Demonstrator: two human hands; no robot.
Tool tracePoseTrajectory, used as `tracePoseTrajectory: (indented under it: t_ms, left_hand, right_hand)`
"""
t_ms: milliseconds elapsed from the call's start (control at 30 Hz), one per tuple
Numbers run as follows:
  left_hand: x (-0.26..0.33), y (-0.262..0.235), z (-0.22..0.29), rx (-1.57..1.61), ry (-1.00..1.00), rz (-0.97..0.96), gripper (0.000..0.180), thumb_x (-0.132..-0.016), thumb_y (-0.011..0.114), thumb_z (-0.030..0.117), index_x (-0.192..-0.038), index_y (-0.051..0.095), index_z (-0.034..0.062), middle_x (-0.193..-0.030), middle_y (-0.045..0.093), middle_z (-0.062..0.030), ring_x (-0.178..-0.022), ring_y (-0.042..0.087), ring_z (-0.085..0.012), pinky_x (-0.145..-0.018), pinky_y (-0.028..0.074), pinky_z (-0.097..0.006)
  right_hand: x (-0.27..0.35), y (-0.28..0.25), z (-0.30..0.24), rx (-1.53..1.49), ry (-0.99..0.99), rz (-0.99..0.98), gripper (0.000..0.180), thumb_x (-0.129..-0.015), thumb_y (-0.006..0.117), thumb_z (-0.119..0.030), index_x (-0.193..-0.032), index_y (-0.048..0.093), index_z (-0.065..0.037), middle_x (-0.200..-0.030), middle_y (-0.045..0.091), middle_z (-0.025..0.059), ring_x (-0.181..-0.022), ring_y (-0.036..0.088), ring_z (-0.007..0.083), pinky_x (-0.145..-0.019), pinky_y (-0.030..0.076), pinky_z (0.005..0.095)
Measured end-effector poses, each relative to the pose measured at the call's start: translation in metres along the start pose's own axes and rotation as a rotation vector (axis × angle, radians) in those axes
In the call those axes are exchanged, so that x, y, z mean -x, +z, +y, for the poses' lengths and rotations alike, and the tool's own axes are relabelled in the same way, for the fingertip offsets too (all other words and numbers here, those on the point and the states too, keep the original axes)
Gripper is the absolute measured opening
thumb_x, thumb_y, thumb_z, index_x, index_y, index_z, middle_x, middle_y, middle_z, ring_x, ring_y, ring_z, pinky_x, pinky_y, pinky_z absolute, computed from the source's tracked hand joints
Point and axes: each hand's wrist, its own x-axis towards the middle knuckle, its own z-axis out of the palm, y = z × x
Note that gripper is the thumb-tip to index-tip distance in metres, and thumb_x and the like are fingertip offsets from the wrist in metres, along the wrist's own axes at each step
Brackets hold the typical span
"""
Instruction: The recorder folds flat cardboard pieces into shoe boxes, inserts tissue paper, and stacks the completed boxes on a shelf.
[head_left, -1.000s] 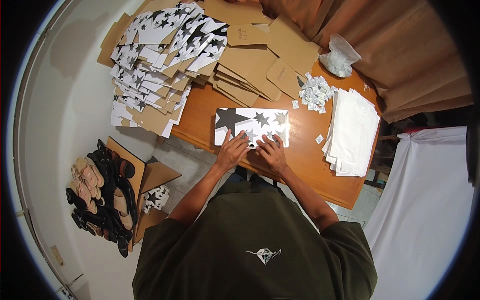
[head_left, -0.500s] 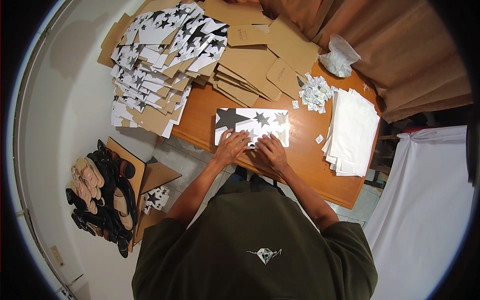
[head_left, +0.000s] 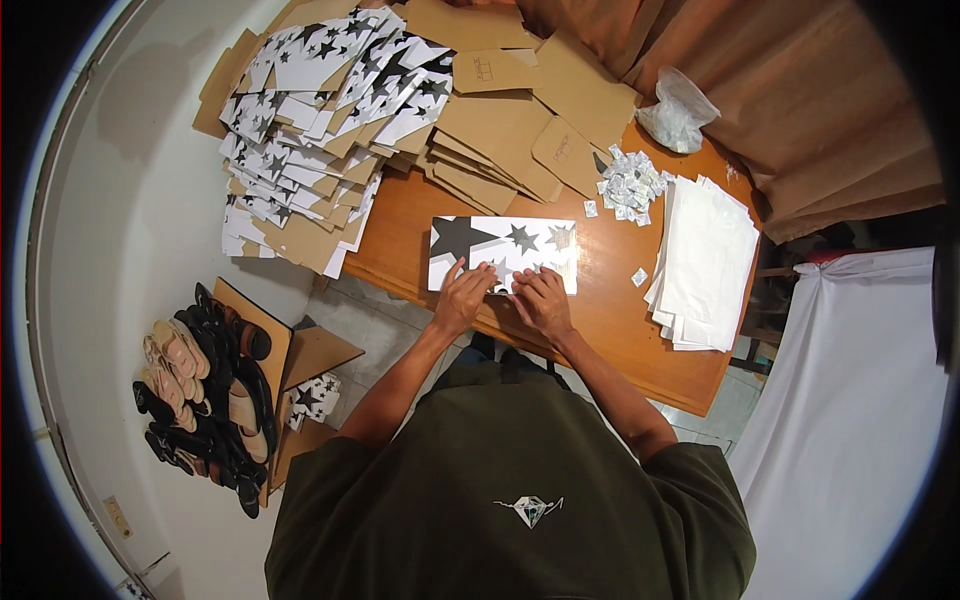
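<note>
A shallow cardboard box (head_left: 521, 232), white with black and grey stars, lies with its lid down on the wooden table in front of me. A small dark notch shows in the middle of its near edge. My left hand (head_left: 462, 298) rests on the near edge, left of the notch, fingers spread over the lid. To the right of the notch, my right hand (head_left: 543, 302) touches the same edge with bent fingers, its thumb apart from them. Neither hand wraps round the box. What lies inside it is hidden.
Star-printed flat cartons (head_left: 300, 140) pile up at the back left, beside brown cardboard sheets (head_left: 500, 130). Small sachets (head_left: 632, 187), a clear plastic bag (head_left: 678, 110) and white paper sheets (head_left: 705, 265) lie to the right. Shoes (head_left: 215, 375) sit at the lower left.
Both hands have shifted slightly toward me along the box's near edge. My right fingers are more bent and its thumb stands out. The box stays in nearly the same place.
</note>
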Motion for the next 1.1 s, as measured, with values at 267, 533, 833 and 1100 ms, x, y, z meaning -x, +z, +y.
tracePoseTrajectory:
  t_ms: [267,533,833,1100]
  left_hand:
    - [-0.016,-0.028,0.007,0.119,0.022,-0.083,0.026,-0.09,0.076,0.021,-0.112,0.073,0.0067,-0.125,0.069,-0.0107,-0.129,0.059,-0.0256,-0.114,0.039,-0.05]
    - [-0.006,-0.013,0.006,0.082,0.035,-0.048,0.035,-0.088,0.08,0.02,-0.12,0.071,0.0086,-0.135,0.064,-0.0118,-0.135,0.055,-0.0283,-0.118,0.037,-0.054]
    - [-0.001,-0.006,0.0,0.066,0.093,-0.025,0.036,-0.087,0.079,0.02,-0.119,0.073,0.0042,-0.134,0.066,-0.0128,-0.137,0.054,-0.0282,-0.119,0.034,-0.055]
    - [0.0,-0.002,-0.002,0.086,0.062,-0.004,0.039,-0.084,0.082,0.017,-0.12,0.072,0.007,-0.132,0.067,-0.0114,-0.134,0.057,-0.0287,-0.118,0.037,-0.056]
  right_hand:
    - [-0.003,-0.012,-0.006,0.094,-0.076,-0.064,0.031,-0.087,0.074,-0.017,-0.117,0.069,-0.009,-0.127,0.065,0.0064,-0.124,0.058,0.0278,-0.11,0.043,0.0495]
    - [0.015,0.003,0.013,0.135,-0.184,-0.072,0.037,-0.085,0.065,-0.015,-0.121,0.069,-0.01,-0.133,0.064,0.0053,-0.132,0.054,0.0297,-0.112,0.037,0.0574]
    - [0.018,0.005,0.005,0.16,-0.132,-0.088,0.032,-0.086,0.066,-0.016,-0.117,0.071,-0.011,-0.132,0.066,0.0033,-0.132,0.056,0.0276,-0.111,0.032,0.0594]
    - [0.005,0.001,0.0,0.073,-0.042,-0.041,0.027,-0.085,0.076,-0.016,-0.111,0.071,-0.011,-0.121,0.068,0.0032,-0.126,0.059,0.0239,-0.111,0.038,0.0523]
